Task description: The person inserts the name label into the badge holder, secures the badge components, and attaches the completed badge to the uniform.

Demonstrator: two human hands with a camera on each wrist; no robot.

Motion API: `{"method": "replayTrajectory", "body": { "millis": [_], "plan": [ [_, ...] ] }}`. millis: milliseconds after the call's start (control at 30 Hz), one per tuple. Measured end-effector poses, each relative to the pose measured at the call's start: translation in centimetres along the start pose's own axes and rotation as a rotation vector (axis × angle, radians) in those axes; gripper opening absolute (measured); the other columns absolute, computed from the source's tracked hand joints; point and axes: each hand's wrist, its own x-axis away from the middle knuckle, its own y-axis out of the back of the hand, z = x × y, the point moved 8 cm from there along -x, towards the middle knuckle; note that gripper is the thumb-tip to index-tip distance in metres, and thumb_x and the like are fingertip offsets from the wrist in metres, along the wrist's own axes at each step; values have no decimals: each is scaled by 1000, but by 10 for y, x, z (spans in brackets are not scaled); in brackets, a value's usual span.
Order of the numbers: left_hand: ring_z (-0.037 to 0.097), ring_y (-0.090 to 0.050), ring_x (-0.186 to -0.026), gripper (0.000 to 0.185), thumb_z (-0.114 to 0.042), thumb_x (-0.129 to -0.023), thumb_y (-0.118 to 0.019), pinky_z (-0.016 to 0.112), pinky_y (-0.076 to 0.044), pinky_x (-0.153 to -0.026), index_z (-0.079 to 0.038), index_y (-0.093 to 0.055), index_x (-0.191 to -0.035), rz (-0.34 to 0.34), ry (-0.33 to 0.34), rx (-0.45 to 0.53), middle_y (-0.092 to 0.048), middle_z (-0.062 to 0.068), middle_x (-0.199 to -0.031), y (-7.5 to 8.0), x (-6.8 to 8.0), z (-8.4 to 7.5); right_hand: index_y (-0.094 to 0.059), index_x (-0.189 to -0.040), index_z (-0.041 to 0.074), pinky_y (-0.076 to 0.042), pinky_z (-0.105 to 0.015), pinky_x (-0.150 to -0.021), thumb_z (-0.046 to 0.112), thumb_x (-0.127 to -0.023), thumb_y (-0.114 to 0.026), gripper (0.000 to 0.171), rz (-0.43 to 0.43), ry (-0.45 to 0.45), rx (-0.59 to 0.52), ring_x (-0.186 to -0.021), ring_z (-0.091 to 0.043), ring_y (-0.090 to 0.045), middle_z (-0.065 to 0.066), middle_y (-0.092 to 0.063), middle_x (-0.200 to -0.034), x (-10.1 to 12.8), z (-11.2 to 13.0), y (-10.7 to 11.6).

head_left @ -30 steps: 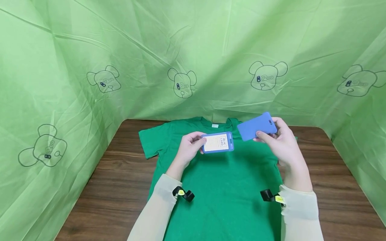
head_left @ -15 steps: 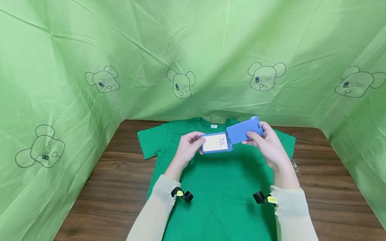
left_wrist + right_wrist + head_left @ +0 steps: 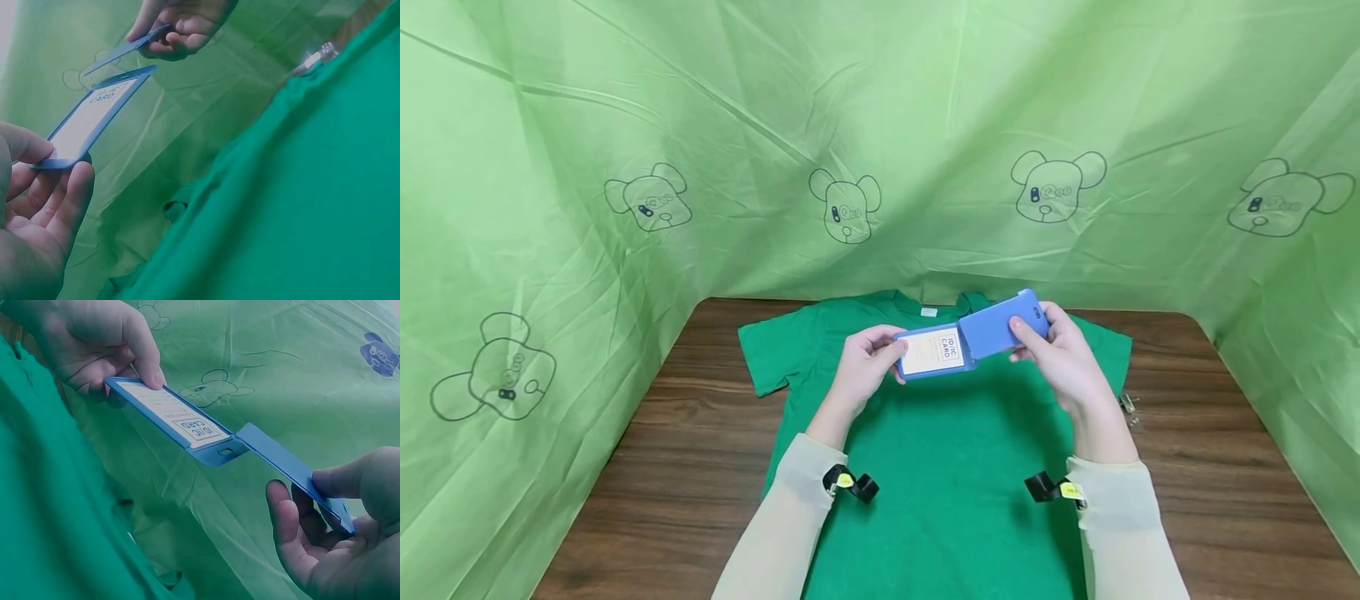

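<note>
A makeshift recording booth — a wooden table [image 3: 1195, 467] walled on three sides by green sheeting [image 3: 925, 108] printed with cartoon bear heads [image 3: 1057, 185] — rather than a lived-in room.

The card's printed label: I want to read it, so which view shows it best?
Right wrist view: the card fills the frame, label near and sharp. Head view shows it small; left wrist view sees it edge-on and blurred.
</note>
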Motion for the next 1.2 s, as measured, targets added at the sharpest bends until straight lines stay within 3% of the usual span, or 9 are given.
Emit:
{"method": "replayTrajectory", "body": {
  "millis": [100,200,400,533,1200],
  "plan": [
    [23,-72,-72,19,-9,-108,-67,78,-55,-70,2,-77,-119,-1,4,8,-78,16,-101,1,0,0,-48,-145,-1,-63,-27,-82,34,-113,-63,49,-22,21,15,-93,-16,-73,-9,-70,-119,0,1,3],
    [23,-72,-73,19,-9,-108,-67,77,-55,-69,2,-78,-119,-5,3,12,-78,17,-101,1,0,0,-54,-139,0,-63,-28,-81,32,-111,-68,45,-34,32,20,-91,-15,-75,0,-76,-111,0,1,7],
    [23,-72,-73,18,-8,-108,-67,51,-63,-62,3,-77,-119,-9,-2,12,-77,17,-101,1,-1,0,-59,-134,0,-63,-30,-82,29,-109,-71,41,-12,17,32,-91,-12,-75,9,-80,-103,0,-1,14],
    [23,-71,-73,19,-8,-108,-67,41,-62,-60,3,-77,-119,-8,-3,18,-76,18,-101,1,-1,0,-59,-132,-1,-61,-29,-80,27,-109,-72,39,9,17,44,-88,-11,-74,9,-81,-101,1,-1,15],
    [21,-71,-72,19,-7,-107,-67,33,-61,-58,5,-76,-119,-4,-10,24,-76,17,-99,0,0,1,-62,-137,-3,-57,-29,-80,32,-108,-73,47,41,4,166,-81,-16,-72,-1,-83,-99,-1,-5,13]
  ]
}}
